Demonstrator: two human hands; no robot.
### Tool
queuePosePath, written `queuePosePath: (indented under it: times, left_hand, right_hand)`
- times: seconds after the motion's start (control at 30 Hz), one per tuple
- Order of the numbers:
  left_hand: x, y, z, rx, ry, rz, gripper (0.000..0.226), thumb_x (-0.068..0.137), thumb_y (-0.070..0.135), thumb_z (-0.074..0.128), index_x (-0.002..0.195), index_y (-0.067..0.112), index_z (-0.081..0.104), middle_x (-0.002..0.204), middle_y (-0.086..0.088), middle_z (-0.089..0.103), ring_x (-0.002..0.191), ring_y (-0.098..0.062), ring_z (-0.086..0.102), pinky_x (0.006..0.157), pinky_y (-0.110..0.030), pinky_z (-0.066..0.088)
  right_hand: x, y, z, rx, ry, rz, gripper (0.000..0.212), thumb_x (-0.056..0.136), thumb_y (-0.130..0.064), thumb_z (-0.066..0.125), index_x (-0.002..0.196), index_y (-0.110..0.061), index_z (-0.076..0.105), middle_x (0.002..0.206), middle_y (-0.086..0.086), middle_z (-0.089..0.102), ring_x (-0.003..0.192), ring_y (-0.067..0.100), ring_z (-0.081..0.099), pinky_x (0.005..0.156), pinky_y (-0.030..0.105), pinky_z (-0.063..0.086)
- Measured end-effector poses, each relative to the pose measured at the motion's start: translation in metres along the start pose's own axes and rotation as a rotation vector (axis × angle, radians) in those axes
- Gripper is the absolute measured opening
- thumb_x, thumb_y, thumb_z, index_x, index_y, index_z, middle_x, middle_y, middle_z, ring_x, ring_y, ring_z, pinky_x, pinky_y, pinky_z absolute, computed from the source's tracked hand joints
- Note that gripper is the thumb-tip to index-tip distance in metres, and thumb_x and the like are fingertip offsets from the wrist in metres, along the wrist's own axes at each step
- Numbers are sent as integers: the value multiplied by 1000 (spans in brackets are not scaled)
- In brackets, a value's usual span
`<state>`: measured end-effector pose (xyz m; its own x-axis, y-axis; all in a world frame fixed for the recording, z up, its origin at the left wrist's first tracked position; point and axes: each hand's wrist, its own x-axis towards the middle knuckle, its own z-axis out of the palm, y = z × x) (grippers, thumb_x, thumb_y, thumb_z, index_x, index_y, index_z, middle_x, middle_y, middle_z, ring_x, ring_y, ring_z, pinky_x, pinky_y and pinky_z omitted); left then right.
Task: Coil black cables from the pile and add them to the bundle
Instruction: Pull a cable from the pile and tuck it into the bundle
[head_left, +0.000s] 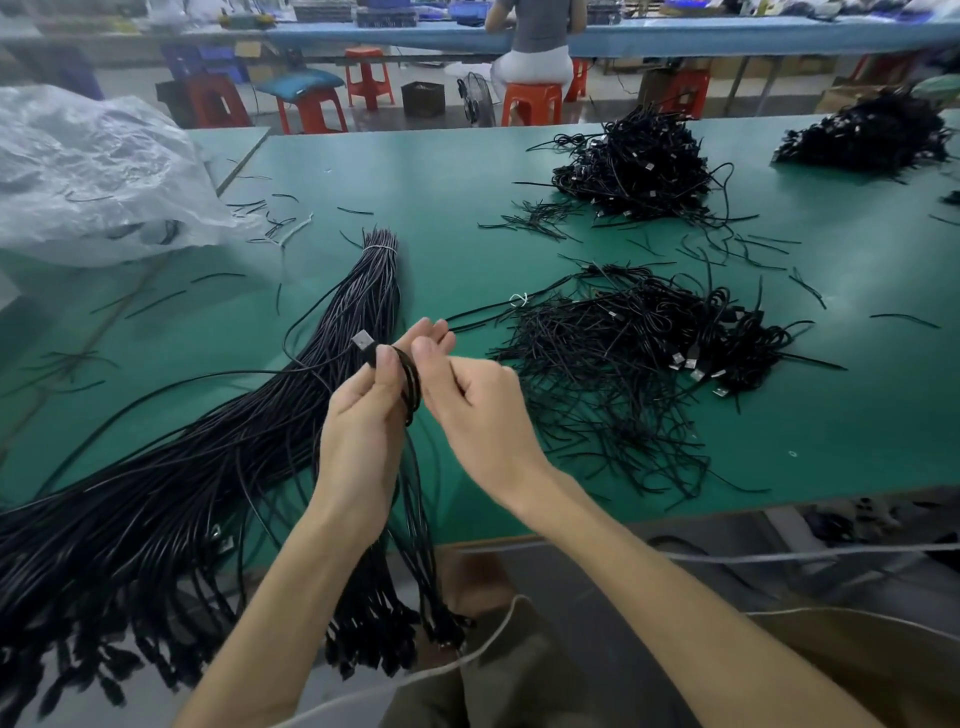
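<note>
Right now both hands are up just above the near edge of the green tabletop (467, 208), almost touching; the left hand (363, 415) grips a black cable (411, 384) wound into a small loop, with its thumb pressing the cable's silver plug (362, 342) at the top and its fingertips showing behind the loop; the right hand (470, 400) is curled tight, its thumb and forefinger pinching the same loop from the right side; the cable's loose tail runs off to the left, over the long bundle (234, 441). That bundle lies directly under and left of the hands, slanting from the near left corner towards the far middle, tied with a pale band (380, 249) at its far end; its near ends hang over the tabletop's edge. The pile (649, 353) of coiled black cables sits just right of the hands; a second heap (634, 161) lies farther back, and a crumpled plastic bag (93, 171) at far left.
</note>
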<state>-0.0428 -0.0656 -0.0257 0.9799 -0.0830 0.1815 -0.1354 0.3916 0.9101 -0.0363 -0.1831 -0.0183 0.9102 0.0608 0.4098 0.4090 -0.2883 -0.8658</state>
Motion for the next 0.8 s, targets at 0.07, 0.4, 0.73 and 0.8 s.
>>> queuePosePath:
  times: [0.07, 0.4, 0.73, 0.8]
  left_hand:
    - [0, 4, 6, -126, -8, -50, 44, 110, 30, 39, 135, -1, 58, 135, -17, 66, 129, -30, 62, 106, -33, 50]
    - [-3, 10, 13, -267, 70, -87, 28, 110, 33, 39, 97, 19, 60, 74, 10, 56, 66, -10, 63, 73, -30, 41]
    - [-2, 5, 10, -408, 8, -144, 42, 112, 26, 37, 78, 23, 62, 65, 12, 36, 53, -8, 27, 54, -21, 37]
    - [-1, 4, 11, -391, 1, -149, 47, 113, 21, 34, 75, 23, 63, 64, 11, 37, 52, -7, 26, 54, -20, 38]
  right_hand:
    - [-10, 3, 4, 15, 8, 38, 62, 109, -40, 45, 53, -13, 39, 47, 7, 39, 46, 13, 31, 48, 31, 26]
    - [-25, 20, -2, -71, -92, 29, 43, 105, -43, 53, 80, -11, 69, 62, -8, 61, 54, 11, 55, 55, 30, 45]
    - [-33, 25, -18, -51, -269, 153, 29, 102, -48, 57, 103, -19, 59, 57, -6, 42, 50, 9, 32, 51, 23, 28]
    - [-32, 22, -22, -20, -307, 163, 31, 101, -47, 58, 117, -20, 56, 62, -5, 45, 54, 7, 34, 53, 25, 30]
